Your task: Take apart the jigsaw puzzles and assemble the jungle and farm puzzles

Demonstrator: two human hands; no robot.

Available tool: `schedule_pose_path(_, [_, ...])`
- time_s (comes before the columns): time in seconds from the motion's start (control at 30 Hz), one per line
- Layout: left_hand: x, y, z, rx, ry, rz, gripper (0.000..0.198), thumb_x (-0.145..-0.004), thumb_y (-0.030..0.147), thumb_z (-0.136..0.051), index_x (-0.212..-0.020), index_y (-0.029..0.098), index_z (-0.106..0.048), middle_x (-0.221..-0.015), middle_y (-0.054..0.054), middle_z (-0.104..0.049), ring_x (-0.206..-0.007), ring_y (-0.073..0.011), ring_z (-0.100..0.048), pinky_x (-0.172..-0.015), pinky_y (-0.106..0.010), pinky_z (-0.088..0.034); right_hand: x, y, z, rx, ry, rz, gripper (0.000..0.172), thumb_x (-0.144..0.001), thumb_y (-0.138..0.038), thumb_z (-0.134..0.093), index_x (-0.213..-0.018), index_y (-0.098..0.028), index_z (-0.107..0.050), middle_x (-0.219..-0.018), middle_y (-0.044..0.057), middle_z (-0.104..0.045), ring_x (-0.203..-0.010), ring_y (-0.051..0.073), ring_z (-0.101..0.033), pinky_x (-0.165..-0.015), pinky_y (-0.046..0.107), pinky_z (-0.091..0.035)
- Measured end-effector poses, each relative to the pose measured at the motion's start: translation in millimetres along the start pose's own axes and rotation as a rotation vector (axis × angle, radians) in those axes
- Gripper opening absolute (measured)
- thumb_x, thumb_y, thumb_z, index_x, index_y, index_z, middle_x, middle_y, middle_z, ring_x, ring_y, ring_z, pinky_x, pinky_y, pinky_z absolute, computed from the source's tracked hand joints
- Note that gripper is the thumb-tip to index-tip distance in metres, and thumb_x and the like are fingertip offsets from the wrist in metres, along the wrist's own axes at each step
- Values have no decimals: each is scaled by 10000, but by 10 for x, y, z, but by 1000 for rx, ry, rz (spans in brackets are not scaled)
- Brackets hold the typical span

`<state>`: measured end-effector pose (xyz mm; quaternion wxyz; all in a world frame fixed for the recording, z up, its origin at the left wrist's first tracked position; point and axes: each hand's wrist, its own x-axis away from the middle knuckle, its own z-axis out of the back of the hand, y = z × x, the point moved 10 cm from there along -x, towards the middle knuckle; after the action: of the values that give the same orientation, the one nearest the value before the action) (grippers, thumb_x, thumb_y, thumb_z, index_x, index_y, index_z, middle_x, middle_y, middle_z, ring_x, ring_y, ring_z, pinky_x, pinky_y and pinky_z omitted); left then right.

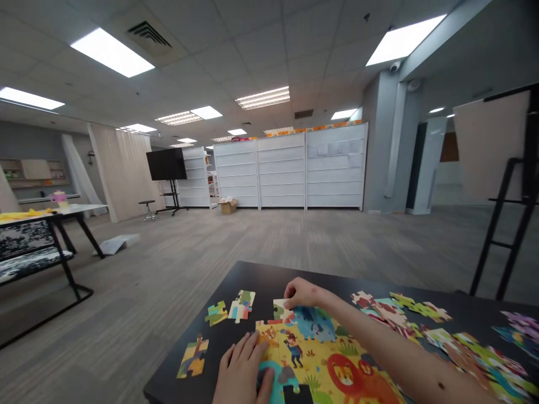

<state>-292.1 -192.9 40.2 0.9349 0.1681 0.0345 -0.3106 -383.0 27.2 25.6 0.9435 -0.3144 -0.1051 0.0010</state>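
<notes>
A partly assembled jigsaw puzzle [314, 356] with lions, elephants and a small figure lies on the black table. My left hand [242, 367] rests flat over its left edge, fingers stretched and thumb apart. At the puzzle's far edge, my right hand [305, 293] has curled fingers on a pale green and white puzzle piece [278, 308]. That piece sits at the upper left of the assembled part; whether it is locked in cannot be seen. A dark gap [297, 394] shows near the puzzle's front. My right forearm hides part of the right side.
Left of the puzzle lie a few loose pieces, among them a green one [217, 313] and a yellow one [192, 357]. A large heap of pieces [475, 359] spreads over the right side. The black table's [248, 275] far edge is beyond my right hand.
</notes>
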Motion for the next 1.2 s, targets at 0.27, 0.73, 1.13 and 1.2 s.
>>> schedule_pose_path(0.27, [-18, -30, -69, 4, -99, -16, 482, -887, 339, -524, -1357, 287, -617, -1517, -51, -482, -1409, -303, -441, -1111, -482, -375, -133, 13, 12, -14, -55, -10, 267, -972, -350, -625, -1169, -172, -645, -1207, 60, -657, -1015, 230, -661, -868, 414, -573])
schedule_pose_path(0.73, [-35, -28, -32, -10, -23, 24, 464, -837, 315, -540, -1282, 311, -672, -1475, -29, -534, -1379, -286, -482, -1092, -467, -391, 148, -124, 68, -121, 7, 182, 471, -568, -288, -882, -1013, -198, -755, -868, -15, -706, -788, 165, -615, -647, 224, -461])
schedule_pose_path(1.13, [-49, -51, -59, 24, -17, 47, 484, -794, 297, -566, -1263, 319, -682, -1472, -15, -540, -1377, -302, -481, -1101, -475, -374, 241, -193, 207, -168, 170, 232, 334, -515, -265, -848, -829, -192, -762, -821, 5, -696, -780, 189, -600, -686, 252, -449])
schedule_pose_path(1.2, [-45, -69, -70, 58, -7, 41, 470, -799, 303, -570, -1255, 326, -684, -1472, -10, -545, -1381, -298, -474, -1101, -461, -371, 189, -144, 185, -215, 199, 213, 238, -595, -248, -781, -817, -179, -732, -745, -6, -682, -699, 161, -589, -630, 240, -441])
